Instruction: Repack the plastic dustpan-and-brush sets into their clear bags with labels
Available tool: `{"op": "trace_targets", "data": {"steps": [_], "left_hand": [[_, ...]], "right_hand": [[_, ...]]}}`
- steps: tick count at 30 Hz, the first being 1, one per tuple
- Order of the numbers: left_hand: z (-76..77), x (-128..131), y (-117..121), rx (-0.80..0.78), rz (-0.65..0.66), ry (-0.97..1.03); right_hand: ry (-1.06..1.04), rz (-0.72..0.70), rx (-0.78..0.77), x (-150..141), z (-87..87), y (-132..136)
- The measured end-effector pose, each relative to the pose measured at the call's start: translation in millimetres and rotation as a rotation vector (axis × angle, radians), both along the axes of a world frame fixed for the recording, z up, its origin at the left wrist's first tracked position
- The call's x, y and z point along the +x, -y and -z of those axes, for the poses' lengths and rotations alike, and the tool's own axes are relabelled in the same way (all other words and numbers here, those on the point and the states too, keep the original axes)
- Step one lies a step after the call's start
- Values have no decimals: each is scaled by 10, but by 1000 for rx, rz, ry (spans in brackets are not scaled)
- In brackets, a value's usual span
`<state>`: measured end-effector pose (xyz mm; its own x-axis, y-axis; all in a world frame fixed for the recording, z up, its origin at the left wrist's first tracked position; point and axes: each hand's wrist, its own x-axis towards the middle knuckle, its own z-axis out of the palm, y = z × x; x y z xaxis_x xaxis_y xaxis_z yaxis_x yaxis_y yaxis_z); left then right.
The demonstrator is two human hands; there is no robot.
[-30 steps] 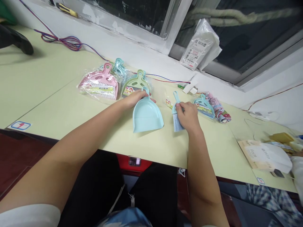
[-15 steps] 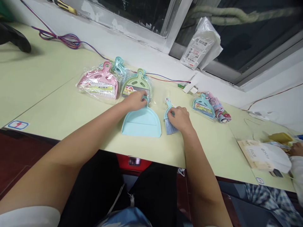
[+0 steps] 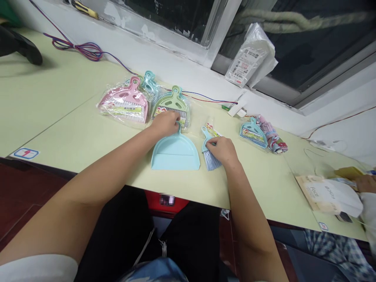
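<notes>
A small light blue dustpan (image 3: 175,152) lies flat on the pale green table (image 3: 73,133), mouth toward me. My left hand (image 3: 165,123) is closed on its handle. Just to its right lies a small blue brush (image 3: 209,150) with grey-blue bristles, and my right hand (image 3: 223,150) is closed over its middle, holding it on the table. The brush sits close beside the dustpan's right edge without touching it.
Bagged dustpan sets lie behind: pink (image 3: 125,102), teal (image 3: 149,81), green (image 3: 172,103), and a blue one (image 3: 252,131) to the right by a patterned bundle (image 3: 272,135). A plastic packet (image 3: 249,56) leans on the window ledge. Cardboard and white packaging (image 3: 329,194) sit far right, coloured cables (image 3: 79,49) at back left.
My left hand pulled the dustpan left and turned its mouth toward me. My right hand slid the brush left until it lay next to the pan.
</notes>
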<state>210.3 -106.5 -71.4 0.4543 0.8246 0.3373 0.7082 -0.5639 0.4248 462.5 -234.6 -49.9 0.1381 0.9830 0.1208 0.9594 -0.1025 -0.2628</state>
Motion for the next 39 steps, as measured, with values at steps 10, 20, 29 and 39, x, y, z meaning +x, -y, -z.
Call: {"op": "trace_targets", "data": {"steps": [10, 20, 29, 39], "left_hand": [[-287, 23, 215, 108, -126, 406], [-64, 26, 65, 171, 115, 216], [0, 27, 36, 198, 157, 147], [-9, 19, 22, 209, 162, 150]], "right_hand": [[-248, 171, 389, 78, -29, -61], [-577, 91, 502, -98, 3, -39], [-328, -121, 420, -222, 52, 27], [-228, -418, 325, -418, -89, 219]]}}
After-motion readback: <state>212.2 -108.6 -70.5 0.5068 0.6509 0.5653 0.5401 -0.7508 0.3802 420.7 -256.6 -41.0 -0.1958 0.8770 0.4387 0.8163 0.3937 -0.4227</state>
